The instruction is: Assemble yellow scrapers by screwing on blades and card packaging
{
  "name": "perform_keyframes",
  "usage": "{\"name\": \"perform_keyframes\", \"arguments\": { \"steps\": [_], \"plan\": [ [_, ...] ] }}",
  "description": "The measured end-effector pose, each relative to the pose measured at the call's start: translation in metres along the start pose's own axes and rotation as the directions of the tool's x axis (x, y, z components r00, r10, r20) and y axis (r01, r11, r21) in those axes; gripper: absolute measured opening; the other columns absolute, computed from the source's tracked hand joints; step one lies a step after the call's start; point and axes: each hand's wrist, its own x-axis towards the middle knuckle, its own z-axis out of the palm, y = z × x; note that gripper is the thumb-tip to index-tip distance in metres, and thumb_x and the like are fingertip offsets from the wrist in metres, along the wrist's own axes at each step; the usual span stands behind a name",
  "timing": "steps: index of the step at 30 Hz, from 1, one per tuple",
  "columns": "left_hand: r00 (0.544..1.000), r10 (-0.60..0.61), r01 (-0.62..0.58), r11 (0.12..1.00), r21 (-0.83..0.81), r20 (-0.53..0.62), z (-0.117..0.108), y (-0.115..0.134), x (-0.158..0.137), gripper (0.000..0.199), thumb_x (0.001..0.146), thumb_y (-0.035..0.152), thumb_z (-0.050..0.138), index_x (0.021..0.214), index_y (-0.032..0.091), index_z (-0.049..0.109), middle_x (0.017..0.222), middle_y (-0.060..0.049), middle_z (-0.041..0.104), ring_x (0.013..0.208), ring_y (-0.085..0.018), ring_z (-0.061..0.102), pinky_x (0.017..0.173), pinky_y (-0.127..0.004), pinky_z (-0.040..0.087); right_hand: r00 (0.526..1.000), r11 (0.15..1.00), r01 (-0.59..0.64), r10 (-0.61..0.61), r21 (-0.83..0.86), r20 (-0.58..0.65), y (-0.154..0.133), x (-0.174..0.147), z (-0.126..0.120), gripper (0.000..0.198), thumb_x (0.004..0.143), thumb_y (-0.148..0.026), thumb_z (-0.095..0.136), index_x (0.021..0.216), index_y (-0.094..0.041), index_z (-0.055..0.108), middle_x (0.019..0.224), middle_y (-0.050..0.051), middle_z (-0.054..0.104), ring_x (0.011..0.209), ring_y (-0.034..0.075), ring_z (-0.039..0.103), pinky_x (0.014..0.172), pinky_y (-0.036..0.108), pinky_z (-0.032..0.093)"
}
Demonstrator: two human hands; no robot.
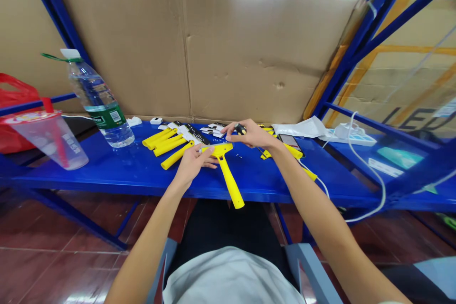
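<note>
My left hand (192, 164) grips the head of a yellow scraper (231, 181) over the blue shelf's front edge, its handle pointing down toward me. Closed around a screwdriver (241, 128) with a dark handle, my right hand (253, 134) is at the right end of the scraper's head. Whether the screwdriver's tip touches the scraper is hidden. To the left of my left hand lie several yellow-handled scrapers (171, 145) with black-and-white heads. Small white pieces (214, 129) are scattered behind my hands. More yellow parts (294, 151) lie beside my right forearm.
A water bottle (105, 111), a plastic cup (53, 137) and a red bag (16, 104) stand at the left. A white packet (301, 128), a phone (289, 140) and a power strip (356, 137) with a cable lie right. Cardboard (231, 52) walls the back between blue posts.
</note>
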Motion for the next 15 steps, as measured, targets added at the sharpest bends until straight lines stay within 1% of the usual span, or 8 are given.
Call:
{"name": "perform_keyframes", "arguments": {
  "steps": [3, 6, 7, 9, 10, 12, 14, 15],
  "plan": [
    [1.0, -0.003, 0.003, 1.0, 0.008, -0.024, 0.001, 0.0, 0.001, 0.042, 0.088, 0.041, 0.09, 0.109, 0.012, 0.067, 0.091, -0.015, 0.085, 0.078, -0.027, 0.084, 0.065, -0.031, 0.069, 0.995, 0.999, 0.004, 0.0, -0.036, 0.097, -0.006, 0.0, 0.007, 0.03, 0.087, -0.043, 0.082, 0.1, -0.016, 0.08, 0.136, 0.012, 0.076, 0.054, 0.006, 0.051, 0.048, 0.026, 0.041],
    [0.999, 0.0, 0.0, 1.0, 0.012, -0.04, 0.0, 0.0, 0.001, 0.043, 0.087, 0.04, 0.09, 0.107, 0.011, 0.066, 0.088, -0.015, 0.085, 0.075, -0.026, 0.084, 0.063, -0.03, 0.068, 0.988, 0.998, -0.005, 0.015, -0.061, 0.155, -0.007, 0.006, 0.01, 0.028, 0.087, -0.043, 0.082, 0.098, -0.017, 0.081, 0.129, 0.009, 0.078, 0.052, 0.006, 0.049, 0.046, 0.027, 0.039],
    [0.999, 0.003, -0.003, 1.0, 0.013, -0.041, -0.001, 0.0, 0.001, 0.043, 0.086, 0.041, 0.09, 0.106, 0.011, 0.066, 0.088, -0.015, 0.084, 0.075, -0.026, 0.084, 0.063, -0.03, 0.068, 0.985, 0.998, -0.015, 0.026, -0.065, 0.17, -0.007, 0.008, 0.011, 0.027, 0.087, -0.043, 0.082, 0.097, -0.018, 0.082, 0.124, 0.008, 0.08, 0.051, 0.006, 0.048, 0.045, 0.027, 0.038],
    [0.999, 0.008, -0.008, 1.0, 0.015, -0.046, -0.002, -0.001, 0.001, 0.044, 0.085, 0.042, 0.091, 0.105, 0.012, 0.066, 0.088, -0.015, 0.084, 0.075, -0.026, 0.084, 0.063, -0.03, 0.068, 0.979, 0.996, -0.048, 0.061, -0.073, 0.196, -0.006, 0.013, 0.011, 0.025, 0.085, -0.041, 0.084, 0.096, -0.019, 0.081, 0.106, 0.005, 0.081, 0.051, 0.007, 0.048, 0.045, 0.026, 0.037],
    [0.999, 0.01, -0.009, 1.0, 0.017, -0.052, -0.002, -0.001, 0.001, 0.045, 0.085, 0.043, 0.092, 0.106, 0.012, 0.065, 0.088, -0.015, 0.084, 0.075, -0.026, 0.084, 0.063, -0.03, 0.068, 0.975, 0.995, -0.066, 0.08, -0.073, 0.207, -0.006, 0.016, 0.011, 0.025, 0.084, -0.04, 0.086, 0.095, -0.019, 0.08, 0.095, 0.003, 0.079, 0.051, 0.008, 0.048, 0.045, 0.026, 0.037],
    [0.998, 0.013, -0.011, 1.0, 0.022, -0.062, -0.003, -0.001, 0.001, 0.047, 0.084, 0.044, 0.092, 0.106, 0.013, 0.065, 0.088, -0.015, 0.085, 0.076, -0.027, 0.084, 0.064, -0.031, 0.069, 0.965, 0.994, -0.093, 0.106, -0.062, 0.241, -0.003, 0.022, 0.01, 0.026, 0.082, -0.039, 0.088, 0.094, -0.019, 0.077, 0.074, -0.001, 0.07, 0.051, 0.009, 0.048, 0.044, 0.024, 0.036],
    [0.998, 0.017, -0.015, 0.999, 0.03, -0.064, -0.003, 0.0, 0.0, 0.048, 0.082, 0.045, 0.094, 0.104, 0.013, 0.065, 0.088, -0.014, 0.085, 0.076, -0.027, 0.084, 0.064, -0.031, 0.069, 0.946, 0.993, -0.117, 0.118, -0.022, 0.301, 0.002, 0.028, 0.011, 0.029, 0.082, -0.038, 0.089, 0.098, -0.02, 0.073, 0.061, -0.006, 0.057, 0.048, 0.009, 0.046, 0.043, 0.022, 0.034],
    [0.998, 0.018, -0.016, 0.999, 0.038, -0.061, -0.003, 0.001, 0.0, 0.049, 0.081, 0.046, 0.094, 0.103, 0.014, 0.065, 0.089, -0.014, 0.084, 0.077, -0.028, 0.085, 0.065, -0.031, 0.069, 0.932, 0.99, -0.139, 0.127, 0.009, 0.339, 0.005, 0.031, 0.011, 0.031, 0.083, -0.037, 0.089, 0.102, -0.021, 0.071, 0.058, -0.008, 0.052, 0.047, 0.009, 0.043, 0.042, 0.021, 0.032]
  ]
}}
